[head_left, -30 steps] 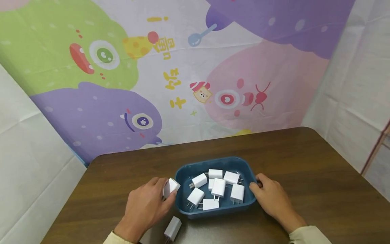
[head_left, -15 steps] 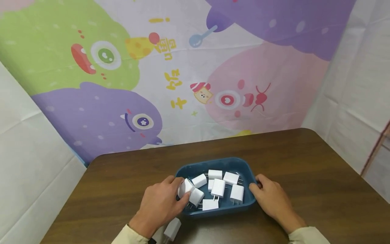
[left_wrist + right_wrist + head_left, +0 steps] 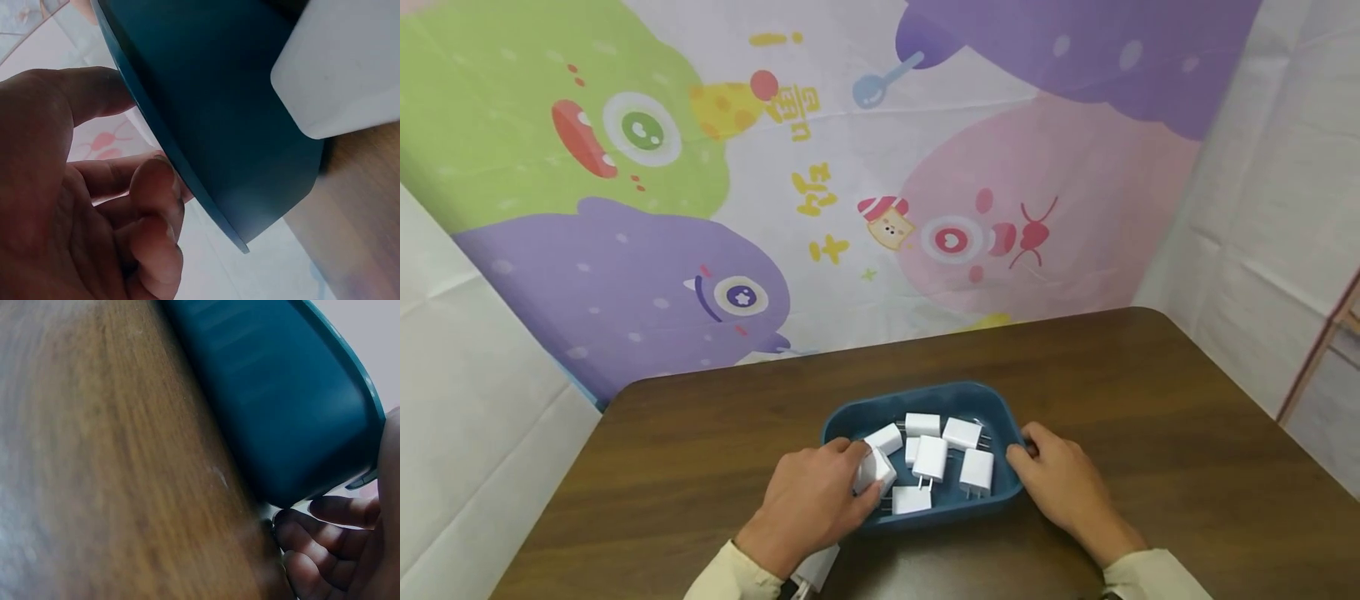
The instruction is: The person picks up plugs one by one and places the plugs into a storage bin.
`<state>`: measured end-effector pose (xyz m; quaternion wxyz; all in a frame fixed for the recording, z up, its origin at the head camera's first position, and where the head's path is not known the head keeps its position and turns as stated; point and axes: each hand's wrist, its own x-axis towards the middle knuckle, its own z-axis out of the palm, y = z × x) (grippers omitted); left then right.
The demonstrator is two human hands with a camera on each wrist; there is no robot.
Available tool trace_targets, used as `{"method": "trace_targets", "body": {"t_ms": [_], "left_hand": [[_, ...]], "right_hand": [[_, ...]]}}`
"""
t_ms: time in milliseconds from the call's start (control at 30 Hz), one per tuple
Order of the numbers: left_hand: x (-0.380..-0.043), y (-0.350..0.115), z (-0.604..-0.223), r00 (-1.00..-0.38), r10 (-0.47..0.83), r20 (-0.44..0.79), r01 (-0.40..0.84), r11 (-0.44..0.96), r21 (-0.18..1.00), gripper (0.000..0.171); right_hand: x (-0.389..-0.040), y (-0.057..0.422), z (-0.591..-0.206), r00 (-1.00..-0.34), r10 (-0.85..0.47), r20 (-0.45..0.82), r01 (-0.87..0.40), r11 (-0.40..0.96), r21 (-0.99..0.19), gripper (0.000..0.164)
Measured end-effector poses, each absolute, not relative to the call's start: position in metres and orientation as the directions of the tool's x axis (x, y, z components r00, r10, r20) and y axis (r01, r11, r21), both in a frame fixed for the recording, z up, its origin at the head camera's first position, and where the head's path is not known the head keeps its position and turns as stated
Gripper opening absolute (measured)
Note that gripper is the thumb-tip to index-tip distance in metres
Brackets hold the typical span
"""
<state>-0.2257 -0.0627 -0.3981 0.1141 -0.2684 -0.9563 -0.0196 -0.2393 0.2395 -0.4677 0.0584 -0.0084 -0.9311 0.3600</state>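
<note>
In the head view, a blue plastic bin (image 3: 940, 512) stands on the table with several white plug chargers (image 3: 930, 458) lying inside it. My left hand (image 3: 816, 500) reaches over the bin's left rim and pinches a white charger (image 3: 868, 472) between thumb and fingers, low among the others. The left wrist view shows that hand (image 3: 94, 181) at the rim; the pinched charger is hidden there. My right hand (image 3: 1071, 479) grips the bin's right end, thumb on the rim. Curled fingers (image 3: 306, 540) sit by the bin's end in the right wrist view.
Another white charger (image 3: 817, 568) lies on the table (image 3: 700, 442) in front of the bin, partly behind my left wrist. A cartoon-printed cloth (image 3: 842, 317) hangs behind the table, and a white cloth (image 3: 1247, 217) hangs to the right.
My left hand has carried the pinched charger rightward, from outside the bin's left rim to over the chargers inside. My right hand stays on the bin. The head view has shifted slightly.
</note>
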Motion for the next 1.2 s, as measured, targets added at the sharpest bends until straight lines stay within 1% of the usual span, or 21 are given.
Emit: {"method": "trace_targets", "body": {"t_ms": [200, 333, 567, 700, 933, 1200], "left_hand": [[-0.225, -0.064, -0.396, -0.819, 0.524, 0.233, 0.533, 0.846, -0.027, 0.034], [-0.224, -0.064, -0.394, -0.827, 0.515, 0.225, 0.524, 0.852, -0.026, 0.033], [-0.22, -0.071, -0.396, -0.811, 0.48, 0.336, 0.514, 0.858, 0.015, 0.026], [-0.217, -0.077, -0.398, -0.806, 0.455, 0.377, 0.503, 0.864, 0.032, 0.023], [-0.216, -0.087, -0.397, -0.759, 0.473, 0.448, 0.533, 0.846, 0.009, 0.017], [-0.211, -0.098, -0.395, -0.791, 0.441, 0.424, 0.497, 0.867, 0.025, 0.016]], "right_hand": [[-0.24, 0.238, -0.466, -0.993, 0.055, 0.105, -0.031, 0.737, -0.675, 0.013], [-0.239, 0.238, -0.464, -0.993, 0.053, 0.106, -0.033, 0.737, -0.675, 0.013], [-0.238, 0.237, -0.462, -0.995, 0.054, 0.081, -0.015, 0.737, -0.676, 0.016], [-0.239, 0.237, -0.463, -0.995, 0.059, 0.081, -0.011, 0.74, -0.672, 0.016], [-0.238, 0.238, -0.463, -0.996, 0.061, 0.068, -0.001, 0.735, -0.678, 0.017], [-0.239, 0.238, -0.464, -0.996, 0.051, 0.075, -0.013, 0.739, -0.674, 0.018]]}}
